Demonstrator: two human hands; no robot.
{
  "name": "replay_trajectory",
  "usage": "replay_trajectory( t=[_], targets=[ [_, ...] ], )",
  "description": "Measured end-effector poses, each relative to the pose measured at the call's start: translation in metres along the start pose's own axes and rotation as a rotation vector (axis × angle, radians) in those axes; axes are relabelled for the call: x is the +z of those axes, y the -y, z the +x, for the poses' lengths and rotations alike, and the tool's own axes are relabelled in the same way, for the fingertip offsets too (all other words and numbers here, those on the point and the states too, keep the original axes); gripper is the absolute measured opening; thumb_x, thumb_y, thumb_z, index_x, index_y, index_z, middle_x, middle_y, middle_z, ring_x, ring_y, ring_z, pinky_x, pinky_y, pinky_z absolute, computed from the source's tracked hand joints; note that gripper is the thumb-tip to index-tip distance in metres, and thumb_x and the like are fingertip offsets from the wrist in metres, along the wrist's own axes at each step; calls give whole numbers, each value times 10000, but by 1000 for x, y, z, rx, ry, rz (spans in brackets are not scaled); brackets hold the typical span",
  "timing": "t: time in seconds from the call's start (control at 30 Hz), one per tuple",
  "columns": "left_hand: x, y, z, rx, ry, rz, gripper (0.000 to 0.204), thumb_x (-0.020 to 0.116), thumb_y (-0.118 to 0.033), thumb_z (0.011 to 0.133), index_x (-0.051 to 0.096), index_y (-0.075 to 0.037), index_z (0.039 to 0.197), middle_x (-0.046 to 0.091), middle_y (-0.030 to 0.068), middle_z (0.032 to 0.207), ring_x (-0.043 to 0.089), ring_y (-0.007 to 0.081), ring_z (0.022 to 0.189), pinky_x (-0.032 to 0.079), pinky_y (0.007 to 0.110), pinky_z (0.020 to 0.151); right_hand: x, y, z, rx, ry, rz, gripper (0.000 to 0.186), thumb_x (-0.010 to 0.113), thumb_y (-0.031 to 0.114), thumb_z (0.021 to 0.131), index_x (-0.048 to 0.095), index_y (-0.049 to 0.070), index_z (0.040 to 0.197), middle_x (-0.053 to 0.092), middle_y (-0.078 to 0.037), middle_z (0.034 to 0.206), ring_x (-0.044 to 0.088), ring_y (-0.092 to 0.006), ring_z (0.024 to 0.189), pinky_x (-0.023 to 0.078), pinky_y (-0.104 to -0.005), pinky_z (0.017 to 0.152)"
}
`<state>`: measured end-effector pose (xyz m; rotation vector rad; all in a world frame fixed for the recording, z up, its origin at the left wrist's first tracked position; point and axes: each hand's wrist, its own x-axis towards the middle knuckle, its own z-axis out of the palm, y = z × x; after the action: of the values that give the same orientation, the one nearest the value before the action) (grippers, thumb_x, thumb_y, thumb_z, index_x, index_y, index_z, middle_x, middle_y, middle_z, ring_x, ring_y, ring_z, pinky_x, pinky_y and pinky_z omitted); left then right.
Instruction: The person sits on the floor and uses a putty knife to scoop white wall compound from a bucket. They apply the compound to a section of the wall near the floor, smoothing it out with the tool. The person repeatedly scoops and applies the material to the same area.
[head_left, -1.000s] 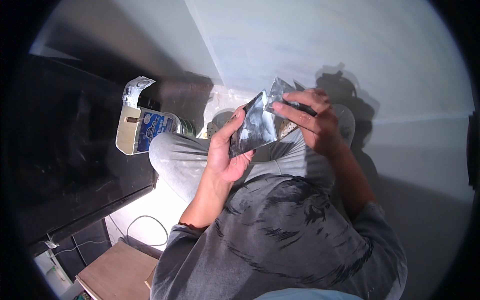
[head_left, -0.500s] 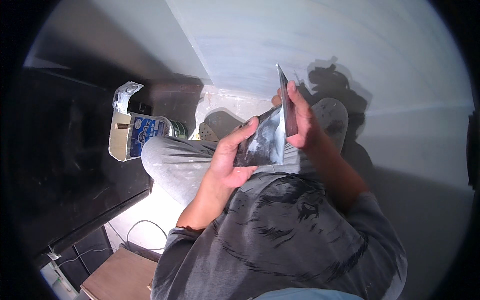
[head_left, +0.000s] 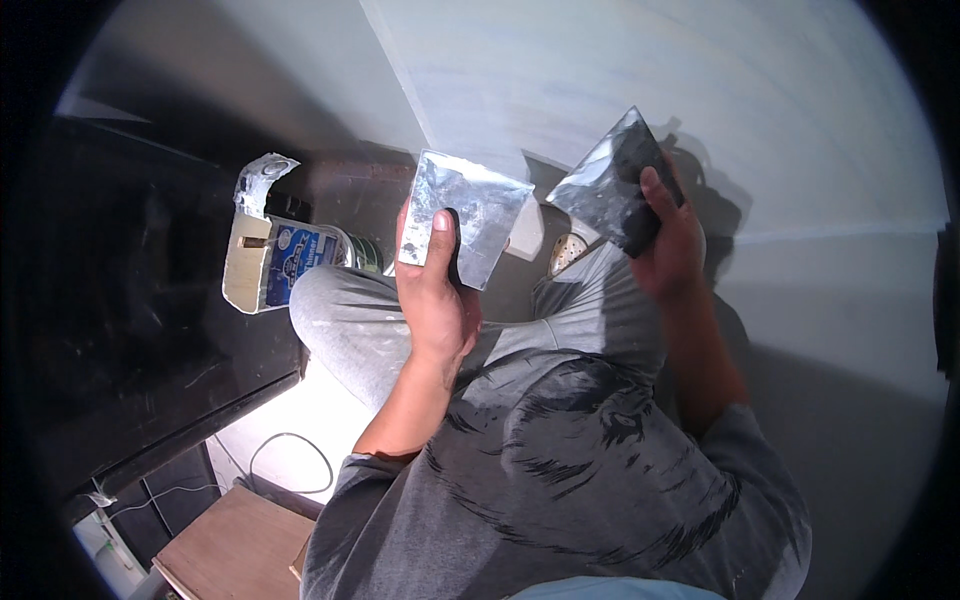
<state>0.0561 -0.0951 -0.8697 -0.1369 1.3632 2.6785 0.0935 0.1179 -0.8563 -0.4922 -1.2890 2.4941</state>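
Now the left hand (head_left: 432,290) grips a flat metal plate (head_left: 465,215) with its fingers closed round the lower edge; the right hand (head_left: 668,245) clasps a broad putty blade (head_left: 600,190) by its dark handle; both look stiff, light and sharp-edged, best held low, clear of the smeared faces.

Two smeared, shiny metal blades (head_left: 470,225)
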Motion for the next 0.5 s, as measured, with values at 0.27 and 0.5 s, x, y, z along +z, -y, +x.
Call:
replay_trajectory(
  t=[0.27, 0.5],
  targets=[
    [7, 16, -10, 362, 6, 163, 597, 531, -362, 1038, 377, 48, 1444, 488, 148, 1363, 491, 206, 1231, 376, 337, 1063, 43, 1, -27, 85, 184, -367, 367, 622, 92, 940, 611, 1, 1295, 688, -86, 1108, 628, -124, 1004, 495, -266, 896],
    [-7, 35, -30, 564, 133, 521, 545, 545, -147, 1024, 312, 52, 1474, 447, 145, 1400, 459, 201, 1255, 349, 330, 1076, 40, -3, -29, -17, 140, -410, 371, 626, 114, 912, 633, -35, 1251, 696, -88, 1076, 626, -124, 998, 481, -260, 894]
  ],
)
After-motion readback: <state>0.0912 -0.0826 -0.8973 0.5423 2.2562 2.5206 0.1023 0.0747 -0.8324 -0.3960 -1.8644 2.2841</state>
